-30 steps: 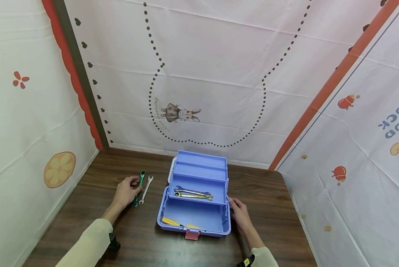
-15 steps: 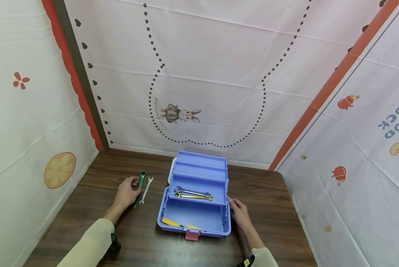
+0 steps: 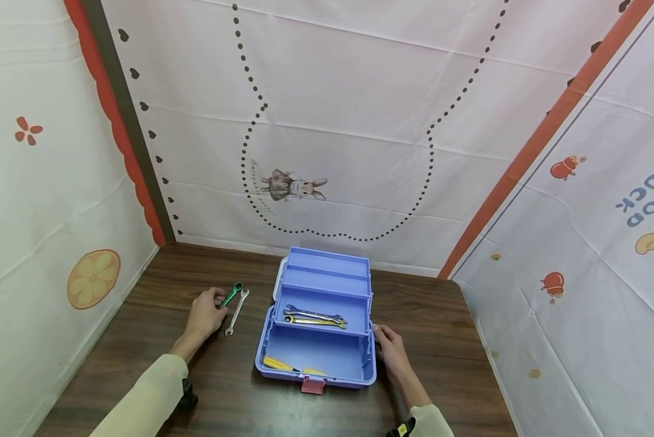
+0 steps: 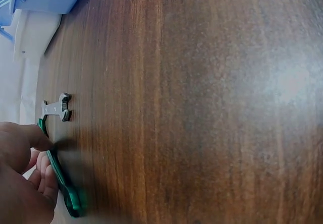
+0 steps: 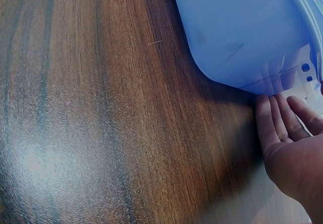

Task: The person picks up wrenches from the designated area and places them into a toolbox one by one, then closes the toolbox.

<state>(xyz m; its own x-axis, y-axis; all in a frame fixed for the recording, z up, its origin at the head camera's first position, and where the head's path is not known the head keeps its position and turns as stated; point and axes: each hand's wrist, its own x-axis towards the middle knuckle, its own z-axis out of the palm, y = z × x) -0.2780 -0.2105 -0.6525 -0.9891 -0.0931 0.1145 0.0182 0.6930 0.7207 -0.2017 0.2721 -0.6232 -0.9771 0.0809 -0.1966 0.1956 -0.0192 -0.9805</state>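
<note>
My left hand [image 3: 205, 315] pinches a green ratchet wrench [image 4: 58, 173] between thumb and fingers, left of the blue toolbox [image 3: 316, 382]. In the left wrist view the wrench is angled off the tabletop. Right beside it on the table lies a silver open-end wrench [image 3: 236, 312]. My right hand [image 3: 393, 352] rests at the toolbox's right side; in the right wrist view its fingers [image 5: 280, 120] are fairly straight, tips against the lower wall. Inside the open toolbox, a silver wrench [image 3: 310, 313] and a yellow wrench [image 3: 316, 321] lie in the raised tray.
Two yellow-handled tools [image 3: 277, 363] lie in the toolbox's bottom, along its front wall. A red latch [image 3: 313, 385] hangs at the front. The toolbox stands on a brown wooden table [image 3: 430, 376], with printed cloth walls [image 3: 348, 152] behind and at both sides.
The green wrench has turned in my left hand, its top end swinging right toward the silver wrench, its lower end no longer showing in the head view. The right hand stays at the toolbox.
</note>
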